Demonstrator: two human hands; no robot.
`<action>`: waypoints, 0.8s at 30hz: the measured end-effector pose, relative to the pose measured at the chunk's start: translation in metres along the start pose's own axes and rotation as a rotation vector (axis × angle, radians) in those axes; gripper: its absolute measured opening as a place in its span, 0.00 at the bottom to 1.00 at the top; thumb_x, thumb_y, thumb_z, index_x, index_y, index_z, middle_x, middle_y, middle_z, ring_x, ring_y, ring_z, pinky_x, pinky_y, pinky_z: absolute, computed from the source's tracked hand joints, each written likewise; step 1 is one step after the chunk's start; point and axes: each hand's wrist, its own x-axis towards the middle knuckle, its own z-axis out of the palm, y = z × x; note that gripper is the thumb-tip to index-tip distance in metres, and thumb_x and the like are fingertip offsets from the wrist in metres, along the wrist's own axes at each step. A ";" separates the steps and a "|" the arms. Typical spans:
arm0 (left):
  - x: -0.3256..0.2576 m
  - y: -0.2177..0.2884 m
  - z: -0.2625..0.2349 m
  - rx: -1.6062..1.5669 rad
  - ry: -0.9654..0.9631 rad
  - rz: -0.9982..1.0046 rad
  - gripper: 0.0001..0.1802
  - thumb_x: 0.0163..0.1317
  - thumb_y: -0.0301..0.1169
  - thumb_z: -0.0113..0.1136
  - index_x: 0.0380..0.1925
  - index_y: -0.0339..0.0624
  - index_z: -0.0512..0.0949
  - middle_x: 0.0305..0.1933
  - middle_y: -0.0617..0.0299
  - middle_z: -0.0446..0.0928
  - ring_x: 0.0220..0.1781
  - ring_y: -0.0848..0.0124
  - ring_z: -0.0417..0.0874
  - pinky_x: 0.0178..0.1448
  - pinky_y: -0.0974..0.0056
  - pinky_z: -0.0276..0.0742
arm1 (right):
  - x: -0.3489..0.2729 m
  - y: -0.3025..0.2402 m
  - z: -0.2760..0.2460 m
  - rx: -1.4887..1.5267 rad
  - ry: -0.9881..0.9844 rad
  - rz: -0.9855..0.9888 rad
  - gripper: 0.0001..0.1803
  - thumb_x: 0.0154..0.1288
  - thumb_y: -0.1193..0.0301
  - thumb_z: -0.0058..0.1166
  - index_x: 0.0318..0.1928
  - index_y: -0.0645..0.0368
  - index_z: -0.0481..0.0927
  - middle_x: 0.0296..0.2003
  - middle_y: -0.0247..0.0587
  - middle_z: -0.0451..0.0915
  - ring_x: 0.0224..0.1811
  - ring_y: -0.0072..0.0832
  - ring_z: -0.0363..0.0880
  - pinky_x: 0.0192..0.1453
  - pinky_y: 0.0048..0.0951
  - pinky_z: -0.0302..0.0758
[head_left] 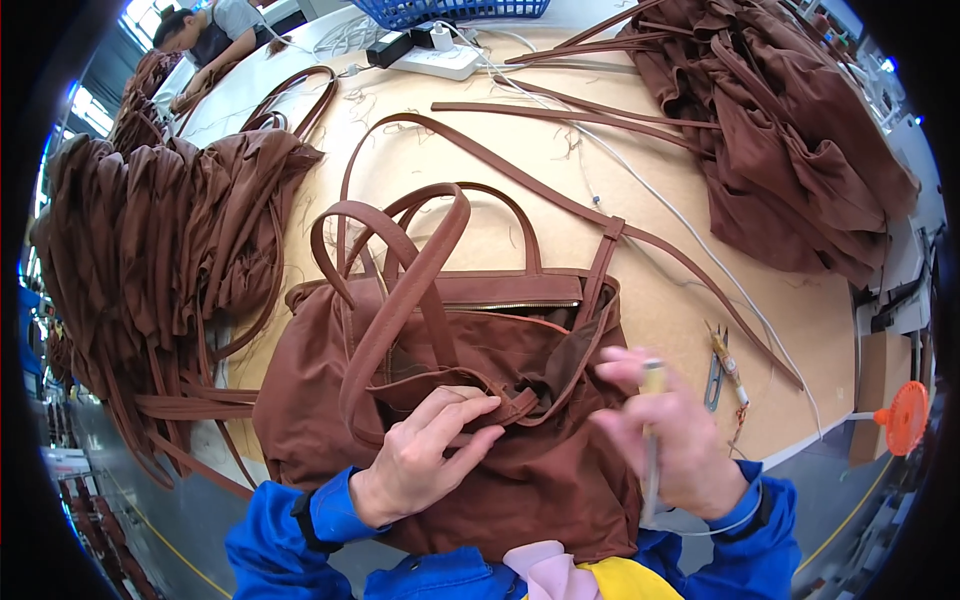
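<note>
A brown handbag (pixel 500 480) with looped handles (pixel 410 290) lies in front of me, its top gaping and a zipper (pixel 510 306) showing along the far side. My left hand (pixel 425 450) pinches the near rim of the opening by a small tab (pixel 520 400), thumb and forefinger nearly together. To the right of the bag, my right hand (pixel 670 430) is closed around a pen-shaped corded tool (pixel 652 380) with a pale tip pointing up. Motion blurs that hand and the tool. A long strap (pixel 690 270) runs from the bag's right side across the table.
Brown bags are heaped at left (pixel 160 240) and right (pixel 780 150). A white power strip (pixel 435 62), cables and a blue basket (pixel 450 10) stand at the back. Grey snips (pixel 714 385) and a taped pen-like tool (pixel 733 375) lie at right. A co-worker (pixel 225 40) bends over, far left.
</note>
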 end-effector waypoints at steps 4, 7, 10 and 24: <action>-0.001 -0.004 -0.001 -0.012 0.023 -0.001 0.12 0.62 0.13 0.59 0.46 0.29 0.79 0.48 0.53 0.77 0.41 0.69 0.85 0.39 0.68 0.90 | 0.015 -0.003 0.034 0.217 -0.152 -0.102 0.15 0.53 0.82 0.61 0.41 0.62 0.72 0.46 0.53 0.77 0.50 0.46 0.80 0.52 0.38 0.79; -0.005 -0.006 -0.003 -0.004 0.006 -0.029 0.11 0.63 0.16 0.59 0.46 0.31 0.78 0.44 0.53 0.77 0.36 0.66 0.85 0.35 0.67 0.87 | 0.019 -0.005 0.045 0.287 -0.204 -0.092 0.14 0.53 0.84 0.59 0.40 0.62 0.72 0.43 0.50 0.76 0.45 0.44 0.79 0.49 0.36 0.79; -0.003 -0.005 -0.005 -0.017 -0.018 -0.032 0.09 0.64 0.17 0.58 0.44 0.31 0.77 0.44 0.53 0.76 0.35 0.66 0.85 0.34 0.67 0.86 | 0.024 -0.005 0.051 0.280 -0.144 -0.103 0.14 0.52 0.84 0.59 0.39 0.62 0.72 0.39 0.46 0.76 0.42 0.42 0.79 0.45 0.36 0.78; 0.002 0.000 -0.002 0.017 0.001 -0.035 0.15 0.62 0.24 0.64 0.46 0.37 0.72 0.42 0.52 0.78 0.37 0.55 0.84 0.36 0.59 0.83 | 0.025 -0.008 0.065 0.462 0.039 0.092 0.13 0.55 0.86 0.63 0.34 0.61 0.72 0.32 0.44 0.79 0.33 0.36 0.80 0.39 0.30 0.78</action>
